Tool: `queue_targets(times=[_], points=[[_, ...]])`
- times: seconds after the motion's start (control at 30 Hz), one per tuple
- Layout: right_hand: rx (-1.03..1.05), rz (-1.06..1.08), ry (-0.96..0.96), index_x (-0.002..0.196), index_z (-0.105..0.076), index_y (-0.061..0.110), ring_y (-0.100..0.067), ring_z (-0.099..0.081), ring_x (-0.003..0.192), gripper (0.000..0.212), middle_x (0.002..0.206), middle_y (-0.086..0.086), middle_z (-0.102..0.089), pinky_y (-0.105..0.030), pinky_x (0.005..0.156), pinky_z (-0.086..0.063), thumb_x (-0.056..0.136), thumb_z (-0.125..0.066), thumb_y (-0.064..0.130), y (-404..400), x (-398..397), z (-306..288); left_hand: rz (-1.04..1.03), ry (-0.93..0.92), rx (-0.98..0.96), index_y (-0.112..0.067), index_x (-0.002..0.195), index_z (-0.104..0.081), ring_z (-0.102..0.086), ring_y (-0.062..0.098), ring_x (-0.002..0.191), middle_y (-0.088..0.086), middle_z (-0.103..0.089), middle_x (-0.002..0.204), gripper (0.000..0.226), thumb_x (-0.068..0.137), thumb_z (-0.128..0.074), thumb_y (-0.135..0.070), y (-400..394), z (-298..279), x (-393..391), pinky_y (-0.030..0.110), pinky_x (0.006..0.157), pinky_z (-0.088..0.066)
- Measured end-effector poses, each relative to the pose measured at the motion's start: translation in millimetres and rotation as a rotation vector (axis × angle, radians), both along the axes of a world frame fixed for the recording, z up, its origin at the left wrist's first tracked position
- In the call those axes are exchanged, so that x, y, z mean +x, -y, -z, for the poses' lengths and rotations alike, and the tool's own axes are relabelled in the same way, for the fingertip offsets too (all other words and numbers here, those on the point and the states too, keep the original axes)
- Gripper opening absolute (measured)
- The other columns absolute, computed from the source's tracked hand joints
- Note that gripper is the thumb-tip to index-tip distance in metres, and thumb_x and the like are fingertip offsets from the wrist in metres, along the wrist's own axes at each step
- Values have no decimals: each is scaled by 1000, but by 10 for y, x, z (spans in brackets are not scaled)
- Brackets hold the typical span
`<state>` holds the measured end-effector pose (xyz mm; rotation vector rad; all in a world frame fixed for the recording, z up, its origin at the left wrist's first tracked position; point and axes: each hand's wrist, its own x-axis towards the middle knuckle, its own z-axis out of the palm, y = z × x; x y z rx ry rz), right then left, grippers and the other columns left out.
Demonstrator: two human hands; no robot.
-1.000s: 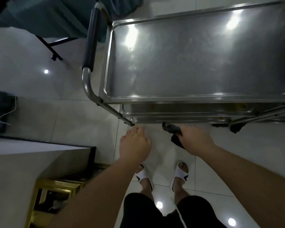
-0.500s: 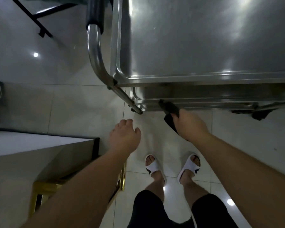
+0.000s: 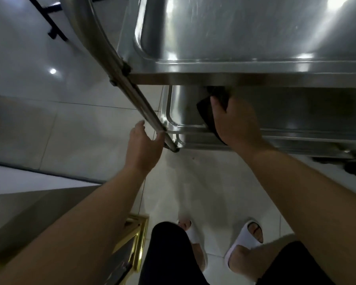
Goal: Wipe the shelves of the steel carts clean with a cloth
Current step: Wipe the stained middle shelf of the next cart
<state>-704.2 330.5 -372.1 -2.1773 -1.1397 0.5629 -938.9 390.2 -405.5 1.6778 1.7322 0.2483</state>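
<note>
Head view is showing the right hand (image 3: pixel 236 120) gripping the dark cloth (image 3: pixel 207 114) on the cart's lower shelf (image 3: pixel 185 112); left hand (image 3: pixel 143 149) is hanging relaxed beside the leg (image 3: pixel 136 95); I'd be pressing flat into corners.

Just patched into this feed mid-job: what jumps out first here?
The big steel cart fills the top of the view, its glossy top shelf throwing back ceiling lights. Under it, the right hand grips a dark cloth at the near edge of the middle shelf. The left hand reaches, fingers relaxed, toward the slanted cart leg on the left.
</note>
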Motion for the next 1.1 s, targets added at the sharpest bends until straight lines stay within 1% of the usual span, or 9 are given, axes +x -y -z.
queue_targets(times=[0.1, 0.2, 0.33, 0.47, 0.6, 0.7, 0.83, 0.97, 1.1], points=[[183, -10, 93, 102, -66, 4, -38, -67, 89, 43, 94, -19, -70, -36, 74, -47, 106, -48, 43, -217, 17, 95, -68, 206, 71, -21, 141, -53, -57, 15, 128, 2, -59, 142, 48, 100, -70, -38, -157, 137, 132, 43, 108, -51], [270, -72, 167, 108, -67, 8, -32, -69, 84, 41, 93, -13, -72, -31, 69, -43, 107, -47, 44, -414, -6, 231, -145, 397, 188, -32, 118, -56, -68, 1, 97, -3, -66, 114, 23, 100, -71, -29, -297, 219, 266, 30, 82, -56], [307, -216, 186, 120, -64, 20, -7, -59, 68, 34, 84, 7, -66, -22, 57, -40, 106, -46, 45, -651, -179, 562, -209, 550, 329, -13, 108, -68, -71, 17, 93, 4, -72, 98, 12, 99, -69, -21, -446, 348, 392, 38, 87, -59], [179, -497, -30, 122, -63, 28, 1, -58, 76, 26, 88, 12, -62, -17, 62, -38, 105, -48, 40, -766, -476, 984, -191, 597, 411, -8, 91, -66, -70, 12, 73, 1, -69, 78, 21, 102, -67, -27, -492, 534, 410, 28, 69, -60], [-58, -580, -241, 98, -68, 35, -13, -64, 94, 41, 103, 6, -69, -39, 83, -48, 98, -29, 48, -893, -612, 1156, -257, 630, 485, 0, 77, -59, -60, 16, 61, 13, -62, 69, 37, 95, -65, -32, -501, 629, 443, 36, 60, -55], [-40, -626, -47, 124, -63, 31, -25, -62, 115, 46, 127, -3, -67, -47, 96, -49, 104, -23, 40, -999, -627, 1210, -261, 630, 523, 0, 78, -58, -60, 24, 65, 17, -57, 70, 37, 91, -63, -35, -523, 675, 448, 46, 66, -55], [-34, -699, 163, 155, -41, 30, -25, -28, 154, 52, 164, 0, -39, -46, 125, -21, 110, -16, 38, -931, -700, 1389, -289, 655, 562, -5, 77, -57, -59, 29, 63, 9, -54, 65, 28, 91, -62, -30, -541, 717, 483, 46, 63, -53], [-1, -616, 346, 159, -37, 27, -19, -22, 156, 56, 167, 5, -31, -42, 127, -14, 109, -20, 44, -767, -632, 1512, -340, 667, 559, -10, 79, -58, -59, 19, 59, 2, -55, 63, 24, 88, -63, -31, -560, 773, 490, 39, 59, -53], [-77, -512, 449, 161, -32, 24, -16, -17, 157, 62, 170, 6, -26, -42, 128, -13, 106, -22, 49, -584, -130, 1528, -323, 701, 578, 5, 80, -51, -55, 24, 59, 26, -53, 70, 38, 85, -62, -31, -608, 795, 490, 46, 58, -54]])
